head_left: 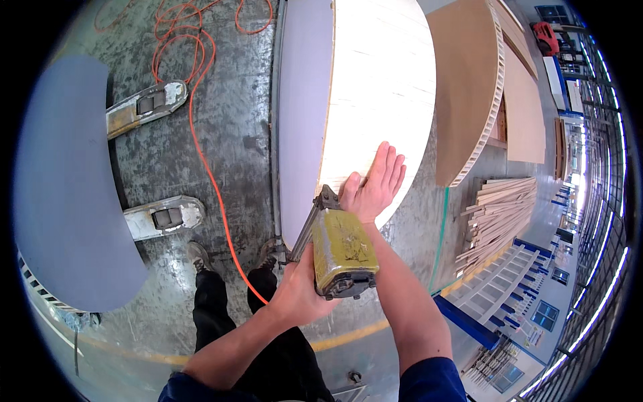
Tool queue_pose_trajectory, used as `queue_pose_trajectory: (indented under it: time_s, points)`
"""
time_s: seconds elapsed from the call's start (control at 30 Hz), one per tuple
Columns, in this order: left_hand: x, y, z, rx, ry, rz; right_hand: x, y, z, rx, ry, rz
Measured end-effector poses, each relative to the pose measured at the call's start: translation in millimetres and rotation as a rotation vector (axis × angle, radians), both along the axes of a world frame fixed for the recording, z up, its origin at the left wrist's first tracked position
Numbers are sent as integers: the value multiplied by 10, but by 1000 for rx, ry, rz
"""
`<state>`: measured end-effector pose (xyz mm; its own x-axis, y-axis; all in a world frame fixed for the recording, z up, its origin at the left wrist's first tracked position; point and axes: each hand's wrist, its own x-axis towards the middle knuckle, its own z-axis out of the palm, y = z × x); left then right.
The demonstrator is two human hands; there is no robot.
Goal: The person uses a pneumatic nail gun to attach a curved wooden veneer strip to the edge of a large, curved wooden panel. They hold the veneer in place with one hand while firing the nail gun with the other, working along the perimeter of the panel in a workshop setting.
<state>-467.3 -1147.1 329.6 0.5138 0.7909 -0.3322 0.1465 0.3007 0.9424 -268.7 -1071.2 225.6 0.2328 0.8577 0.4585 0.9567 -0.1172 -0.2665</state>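
My left hand (298,288) is wrapped round the grip of a pneumatic nail gun (348,251) with a worn yellow-green head. The gun's dark nose sits at the near left edge of a pale wooden board (375,87); whether it touches cannot be made out. My right hand (375,187) lies flat on that board, fingers stretched toward the far side, just beyond the gun. The board has a curved right edge and tops a stack with a grey side face (305,120). An orange air hose (218,191) runs along the floor up to my left hand.
Two worn metal pallet-jack forks (161,218) stick out from under a grey panel (74,187) on the left. Brown panels with a honeycomb edge (492,114) stand to the right, near a pile of wooden strips (499,221). Hose coils (181,53) lie on the floor ahead.
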Motion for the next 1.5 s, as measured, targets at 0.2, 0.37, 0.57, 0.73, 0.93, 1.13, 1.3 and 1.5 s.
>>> queue_pose_trajectory:
  time_s: [0.2,0.37,0.57,0.73,0.93,1.13,1.3,1.5]
  points:
    - [20,-24,-47,-12,-11,51,-5,-11,21,-29,4,2]
    - [43,9,-105,-17,-21,51,18,-7,24,-31,-4,3]
    - [70,8,-104,7,-5,72,22,-2,7,-24,-12,2]
    - [47,-2,-85,-24,10,49,5,-6,25,-24,-14,1]
    - [-291,-234,-155,-114,17,-78,5,0,-2,11,-31,30]
    - [-874,-335,-637,-10,216,-255,7,30,-17,50,-74,49]
    - [-1508,-359,-1236,12,452,-478,48,-3,-83,60,-140,140]
    - [-1939,-285,-2045,81,524,-383,101,-126,-87,33,-301,425]
